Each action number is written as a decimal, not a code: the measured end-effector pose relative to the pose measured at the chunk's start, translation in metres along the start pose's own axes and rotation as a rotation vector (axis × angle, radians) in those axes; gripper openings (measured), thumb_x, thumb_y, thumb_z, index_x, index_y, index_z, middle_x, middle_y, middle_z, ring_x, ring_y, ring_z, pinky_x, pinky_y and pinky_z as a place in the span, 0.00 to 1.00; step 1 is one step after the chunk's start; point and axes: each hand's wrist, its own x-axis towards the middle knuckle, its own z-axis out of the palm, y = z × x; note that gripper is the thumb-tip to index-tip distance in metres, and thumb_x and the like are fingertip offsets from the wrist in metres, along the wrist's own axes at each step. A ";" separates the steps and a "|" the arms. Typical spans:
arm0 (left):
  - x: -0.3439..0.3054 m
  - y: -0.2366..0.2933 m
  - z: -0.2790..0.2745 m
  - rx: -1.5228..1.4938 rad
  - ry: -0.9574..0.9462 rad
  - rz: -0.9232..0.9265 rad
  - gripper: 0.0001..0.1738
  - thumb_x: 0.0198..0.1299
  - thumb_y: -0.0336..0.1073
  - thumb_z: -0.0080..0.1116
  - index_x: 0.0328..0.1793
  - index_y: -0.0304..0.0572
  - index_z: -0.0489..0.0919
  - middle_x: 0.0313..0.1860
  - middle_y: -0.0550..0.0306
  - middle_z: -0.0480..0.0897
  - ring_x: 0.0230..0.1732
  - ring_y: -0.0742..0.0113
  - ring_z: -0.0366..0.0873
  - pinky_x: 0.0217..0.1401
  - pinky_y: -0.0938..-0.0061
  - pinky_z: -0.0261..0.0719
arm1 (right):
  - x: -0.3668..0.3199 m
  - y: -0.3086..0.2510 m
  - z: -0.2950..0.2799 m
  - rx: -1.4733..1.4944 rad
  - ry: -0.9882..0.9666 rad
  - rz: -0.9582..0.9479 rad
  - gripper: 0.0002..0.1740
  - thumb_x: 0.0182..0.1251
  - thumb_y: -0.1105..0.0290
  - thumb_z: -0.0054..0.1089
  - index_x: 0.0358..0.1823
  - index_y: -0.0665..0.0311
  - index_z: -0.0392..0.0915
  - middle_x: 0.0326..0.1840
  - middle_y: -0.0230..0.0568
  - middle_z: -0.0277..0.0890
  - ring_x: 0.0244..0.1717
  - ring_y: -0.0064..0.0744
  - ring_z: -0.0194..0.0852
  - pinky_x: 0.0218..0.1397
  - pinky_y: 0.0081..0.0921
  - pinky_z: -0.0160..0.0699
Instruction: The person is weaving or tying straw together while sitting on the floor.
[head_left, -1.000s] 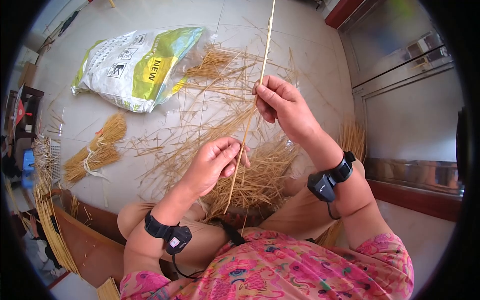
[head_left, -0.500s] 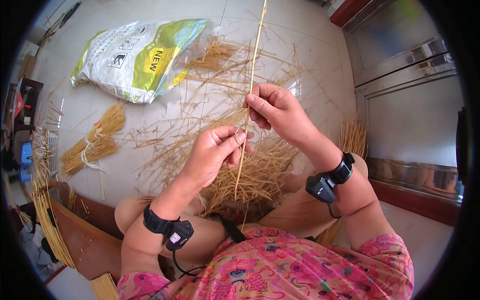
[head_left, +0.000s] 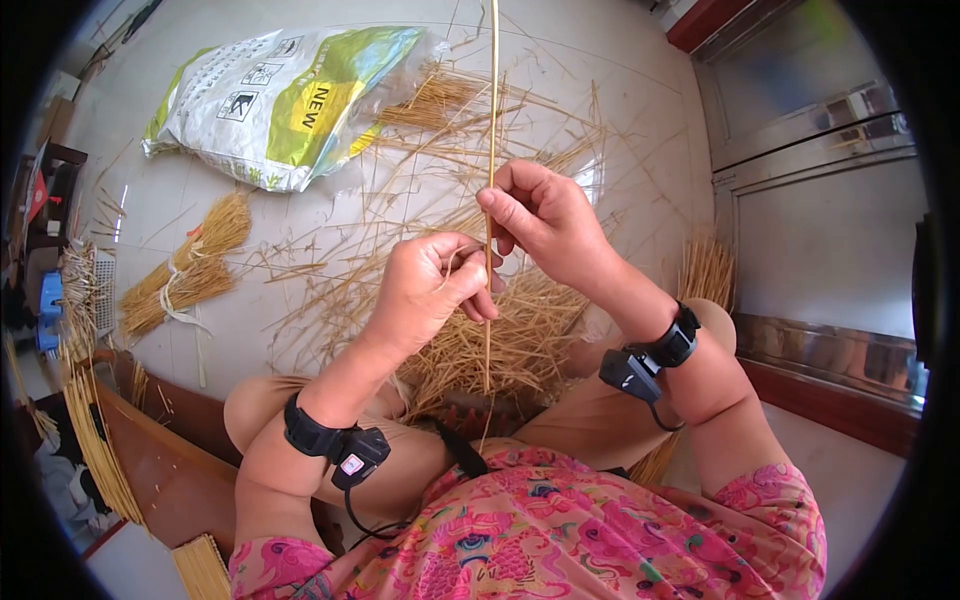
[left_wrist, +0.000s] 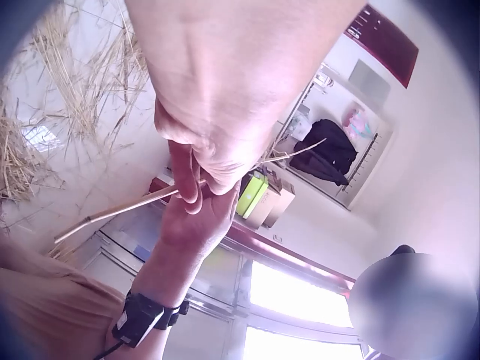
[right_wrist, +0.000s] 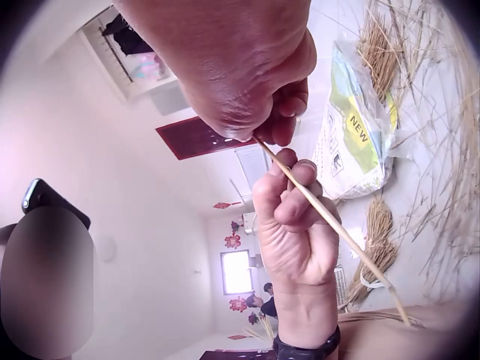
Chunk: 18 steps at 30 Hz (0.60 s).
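A long thin straw stalk (head_left: 493, 110) stands nearly upright between the two hands in the head view. My left hand (head_left: 432, 290) pinches its lower part between thumb and fingers, the lower end sticking out below. Just above, my right hand (head_left: 545, 215) pinches the same stalk with thumb and forefinger. In the left wrist view the stalk (left_wrist: 112, 211) runs out from the left fingers at a slant. The right wrist view shows the stalk (right_wrist: 349, 240) crossing the left hand (right_wrist: 300, 232), with its upper part hidden behind the right hand (right_wrist: 255, 82).
Loose straw (head_left: 500, 350) is heaped between the legs and scattered over the tiled floor. A white and green bag (head_left: 270, 105) lies at the upper left, with a tied straw bundle (head_left: 190, 270) below it. Metal doors (head_left: 820, 240) stand at the right; a brown wooden piece (head_left: 165, 460) lies lower left.
Both hands have moved: the left up and closer to the right, the right slightly left. The stalk has swung from a slant to nearly upright.
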 end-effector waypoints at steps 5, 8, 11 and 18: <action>0.002 0.001 0.001 -0.192 0.000 -0.102 0.12 0.64 0.34 0.51 0.43 0.30 0.76 0.32 0.49 0.82 0.20 0.78 0.76 0.21 0.86 0.72 | -0.001 -0.006 -0.002 -0.017 0.026 0.048 0.12 0.70 0.68 0.53 0.29 0.66 0.68 0.19 0.30 0.72 0.20 0.15 0.70 0.21 0.15 0.68; 0.003 -0.003 -0.001 -0.233 -0.050 -0.138 0.11 0.64 0.34 0.52 0.43 0.31 0.77 0.32 0.48 0.82 0.19 0.79 0.74 0.20 0.88 0.70 | 0.002 -0.003 -0.005 -0.029 0.070 0.017 0.13 0.70 0.67 0.53 0.29 0.66 0.69 0.20 0.31 0.73 0.20 0.15 0.70 0.21 0.15 0.68; 0.003 -0.005 -0.002 -0.248 -0.085 -0.165 0.11 0.64 0.34 0.52 0.42 0.30 0.77 0.33 0.49 0.83 0.19 0.80 0.74 0.19 0.88 0.68 | 0.005 -0.008 -0.011 -0.022 0.104 -0.001 0.12 0.70 0.66 0.53 0.30 0.66 0.69 0.21 0.31 0.73 0.20 0.15 0.70 0.21 0.15 0.68; 0.002 -0.005 0.003 -0.132 -0.041 -0.182 0.10 0.64 0.32 0.51 0.41 0.31 0.77 0.32 0.50 0.82 0.17 0.82 0.70 0.18 0.89 0.65 | 0.005 -0.008 -0.011 -0.030 0.136 0.012 0.12 0.71 0.66 0.51 0.31 0.67 0.70 0.22 0.32 0.74 0.20 0.16 0.72 0.20 0.14 0.68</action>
